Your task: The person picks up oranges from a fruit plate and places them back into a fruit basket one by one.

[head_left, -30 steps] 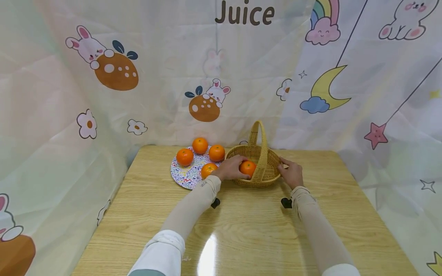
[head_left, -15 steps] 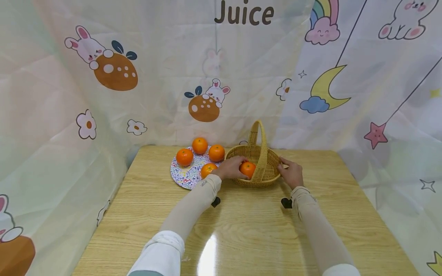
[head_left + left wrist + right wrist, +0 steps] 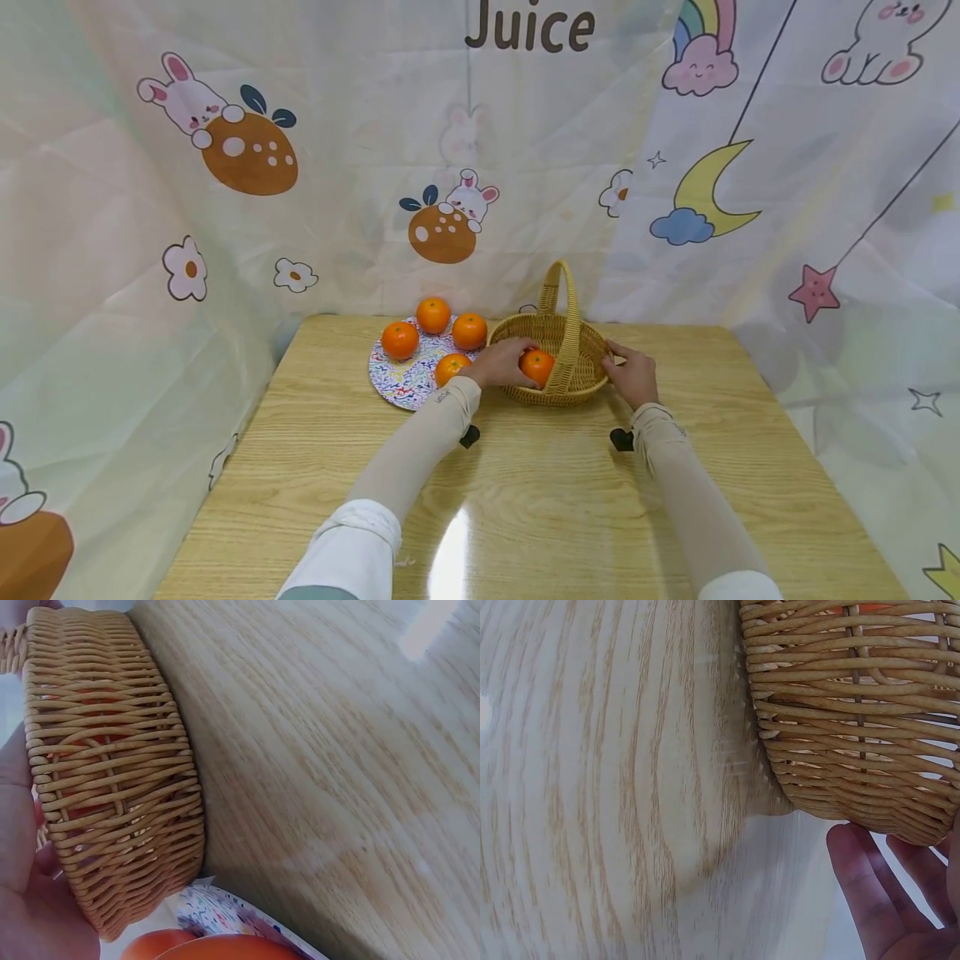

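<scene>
A woven wicker basket (image 3: 570,398) with a tall arched handle stands upright at the far side of the table. My left hand (image 3: 504,363) reaches over its left rim and holds an orange (image 3: 537,367) low inside, left of the handle. Through the weave in the left wrist view, bits of orange colour show behind the basket wall (image 3: 112,772). At the opposite end, my right hand (image 3: 633,377) pinches the basket's right rim. The right wrist view has its fingers (image 3: 859,881) against the outside of the wicker.
Left of the basket, close beside it, lies a round plate (image 3: 390,382) with a colourful speckled pattern. Several oranges (image 3: 401,341) rest on it, the nearest partly behind my left wrist. A printed cloth (image 3: 352,167) hangs behind the wooden table (image 3: 540,500).
Both hands, the orange and the basket keep their places. The head view has shifted very slightly.
</scene>
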A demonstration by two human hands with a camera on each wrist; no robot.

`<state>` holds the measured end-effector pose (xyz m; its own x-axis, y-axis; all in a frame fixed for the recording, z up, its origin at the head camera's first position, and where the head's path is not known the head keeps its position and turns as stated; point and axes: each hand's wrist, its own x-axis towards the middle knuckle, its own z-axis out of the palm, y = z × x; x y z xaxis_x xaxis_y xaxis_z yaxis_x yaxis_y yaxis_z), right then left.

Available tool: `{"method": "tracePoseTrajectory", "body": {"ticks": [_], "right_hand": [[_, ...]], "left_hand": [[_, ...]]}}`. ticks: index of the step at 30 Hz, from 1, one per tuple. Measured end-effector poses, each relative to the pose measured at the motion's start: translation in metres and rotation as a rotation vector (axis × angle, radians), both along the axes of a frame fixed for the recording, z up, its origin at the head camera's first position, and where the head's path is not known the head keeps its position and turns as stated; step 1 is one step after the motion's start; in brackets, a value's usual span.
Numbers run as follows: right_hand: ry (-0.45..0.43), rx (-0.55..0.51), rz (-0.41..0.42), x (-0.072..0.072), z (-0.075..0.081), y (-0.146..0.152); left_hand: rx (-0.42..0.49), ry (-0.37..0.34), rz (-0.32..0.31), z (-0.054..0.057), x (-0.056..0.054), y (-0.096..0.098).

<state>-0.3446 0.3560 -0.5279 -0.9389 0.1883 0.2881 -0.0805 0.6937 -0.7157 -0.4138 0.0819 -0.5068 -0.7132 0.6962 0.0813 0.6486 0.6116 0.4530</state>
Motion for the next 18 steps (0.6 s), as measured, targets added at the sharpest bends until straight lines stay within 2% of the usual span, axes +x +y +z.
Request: {"method": "tracePoseTrajectory", "body": {"ticks": [5,8,14,18], "right_hand": [[-0.009,0.004,-0.003,0.0,0.0,-0.002],[-0.01,0.012,-0.008,-0.002,-0.002,-0.002],[-0.018,0.008,-0.004,-0.003,-0.005,-0.002],[-0.01,-0.016,-0.003,-0.002,-0.005,0.0]], "left_hand": [[0.067,-0.056,-0.046,0.004,-0.002,-0.006],[0.114,-0.094,-0.062,0.011,-0.002,-0.014],[0.227,-0.124,-0.072,0.029,-0.002,-0.036],[0.312,-0.156,-0.061,0.038,-0.004,-0.051]]}}
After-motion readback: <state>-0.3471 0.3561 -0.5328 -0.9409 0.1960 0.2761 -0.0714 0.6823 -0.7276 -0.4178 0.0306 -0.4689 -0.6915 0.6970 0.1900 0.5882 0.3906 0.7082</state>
